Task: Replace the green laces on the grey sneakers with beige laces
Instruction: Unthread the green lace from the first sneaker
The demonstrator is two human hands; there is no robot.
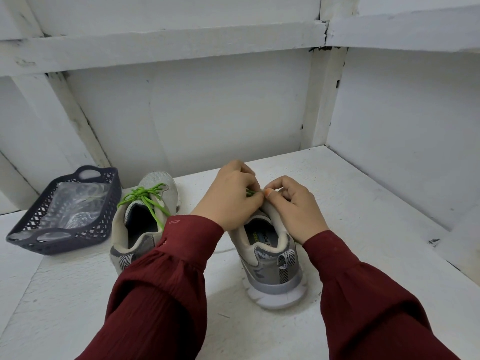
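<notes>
Two grey sneakers stand heels toward me on the white surface. The left sneaker point(141, 222) still carries its green lace point(145, 197), tied in a bow over the tongue. Over the tongue of the right sneaker point(270, 258) both my hands meet. My left hand point(231, 196) pinches a short bit of green lace point(250, 193) that shows between the fingers. My right hand point(293, 206) has curled fingers at the same spot, thumb tip against the lace. Most of that shoe's lacing is hidden under my hands.
A dark blue plastic basket point(102, 229) with a clear plastic packet inside sits at the left, beside the left sneaker. White walls and beams enclose the surface at the back and right.
</notes>
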